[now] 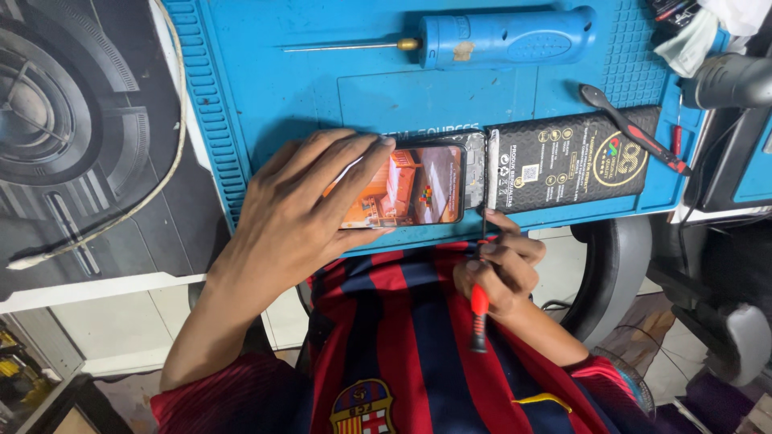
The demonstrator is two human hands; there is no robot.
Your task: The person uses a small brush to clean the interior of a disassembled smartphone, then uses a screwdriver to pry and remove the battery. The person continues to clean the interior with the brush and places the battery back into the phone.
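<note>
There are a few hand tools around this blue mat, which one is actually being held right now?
The small red-and-black screwdriver, gripped in the right hand at the mat's near edge by the phone. The blue tool and the black-and-red tool lie untouched on the mat.
</note>
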